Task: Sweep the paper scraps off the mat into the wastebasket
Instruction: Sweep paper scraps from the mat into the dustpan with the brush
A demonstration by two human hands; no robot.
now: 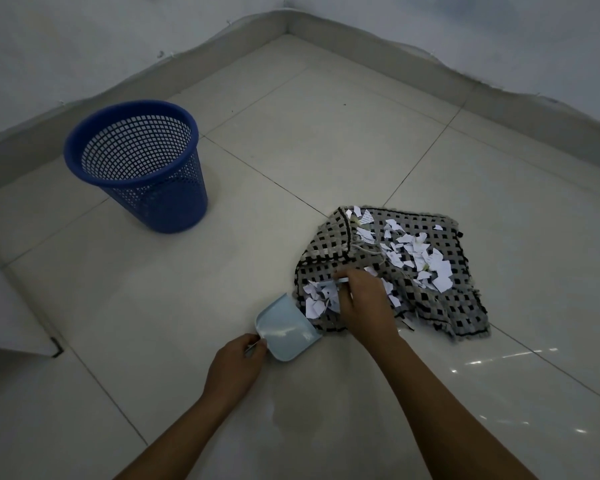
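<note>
Left hand (234, 363): grips the handle end of the dustpan (284, 336), pan flat on the floor tiles (153, 306), open lip touching the mat's near-left edge.
Right hand (364, 303): fingers curled round a small brush (340, 280); only a bit of light-blue handle shows, bristles hidden behind hand + paper.
Scraps (413, 252): most lie across the upper-right of the mat (444, 306); a small heap (321, 297) sits by the brush, just short of the pan lip. Pan looks bare so far.
Bin (137, 164): upright, well apart to the left, looks empty.
Risk 1: mat is rumpled w/ one corner folded over, so a stroke could drag the cloth and tip scraps onto the floor.
Risk 2: lip may sit under or beside the mat edge, can't tell; any gap lets bits slide past.
Risk 3: light paper + hard flick = scatter.
Risk 4: bin walls are mesh, so tiny bits may fall through.
</note>
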